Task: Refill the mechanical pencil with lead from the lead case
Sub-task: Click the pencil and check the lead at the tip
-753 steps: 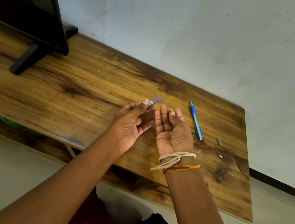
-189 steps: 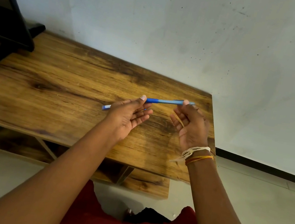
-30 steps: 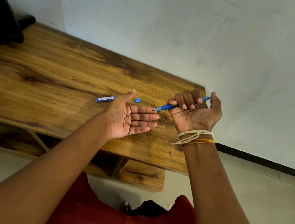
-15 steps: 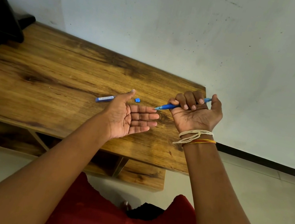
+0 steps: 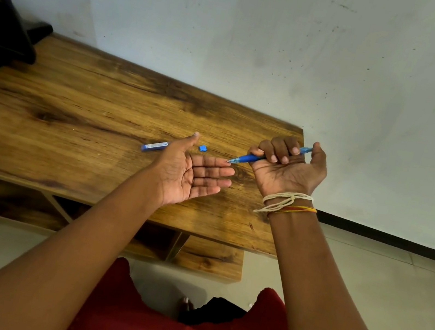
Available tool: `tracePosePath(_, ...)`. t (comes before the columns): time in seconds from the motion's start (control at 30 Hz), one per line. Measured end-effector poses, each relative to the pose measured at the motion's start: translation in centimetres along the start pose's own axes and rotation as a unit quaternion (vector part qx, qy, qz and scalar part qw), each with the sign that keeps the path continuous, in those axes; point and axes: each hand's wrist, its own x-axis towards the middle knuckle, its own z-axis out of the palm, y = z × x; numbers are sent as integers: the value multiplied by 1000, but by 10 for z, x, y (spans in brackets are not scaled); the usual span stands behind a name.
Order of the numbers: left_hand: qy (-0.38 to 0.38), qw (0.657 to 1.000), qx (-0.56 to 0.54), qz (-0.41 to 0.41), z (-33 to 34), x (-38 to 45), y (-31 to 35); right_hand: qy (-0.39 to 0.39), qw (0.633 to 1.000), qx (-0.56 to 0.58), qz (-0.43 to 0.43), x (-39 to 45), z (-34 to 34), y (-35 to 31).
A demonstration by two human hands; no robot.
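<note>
A: What's changed vs. a sec ago?

B: Very little. The pencil [image 5: 252, 158] is still held in the right hand [image 5: 286, 170], fingers curled shut round the barrel, thumb set at the back end. The tip is now laid nearly on the left hand's [image 5: 188, 174] forefinger; half a sec back it was a touch higher. The left hand is kept palm up, fingers straight and pressed together, nothing pinched.

A: Meaning for the task?

B: Prob. the lead feed is being tested – thumb clicks, tip over the palm. Whether lead is out can't be told; too small. Refill judged mostly done, check pending.

A: And the case?

B: The case [image 5: 155, 145] is left lying on the table [image 5: 89, 114], just left of the left hand, partly hidden by the thumb. A small blue cap [image 5: 203, 148] lies apart from it, just beyond the left hand, so the case is likely still open; can't be confirmed.

A: Anything else around?

B: A black TV stand [image 5: 4, 39] far left of the left hand, well apart. Wall behind, floor below.

A: In the way?

B: Nothing blocking. Only risk: cap and case sit loose nr. the left hand and could be knocked.
</note>
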Motion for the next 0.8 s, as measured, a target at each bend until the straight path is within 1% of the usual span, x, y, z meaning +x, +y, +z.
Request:
tracePosePath(0.13,0,1000,-13,-3,-1,0,1,8,1000,0,2,0,-1,1)
tracePosePath(0.27,6,1000,-9,-5,-3,0,2,88,996,-10,-7,5,1,6)
tracePosePath(0.37,31,999,17,-5,-4,0,3,148,989,-12,-15,6,1,9)
tracePosePath(0.5,79,993,83,9,-1,-3,4,207,973,-94,-41,5,0,10)
tracePosePath(0.57,104,989,104,19,1,-5,5,213,969,-119,-37,4,-3,10)
tracePosePath(0.63,138,982,124,39,3,-6,5,202,965,-162,-39,4,-7,10)
tracePosePath(0.7,174,972,144,60,4,-6,5,185,949,-250,-43,4,-11,12)
tracePosePath(0.73,190,967,154,69,4,-6,5,176,934,-305,-53,4,-13,13)
tracePosePath(0.77,203,962,166,78,4,-6,5,169,907,-378,-72,5,-14,15)
tracePosePath(0.8,216,955,181,90,4,-5,5,167,862,-469,-95,6,-17,17)
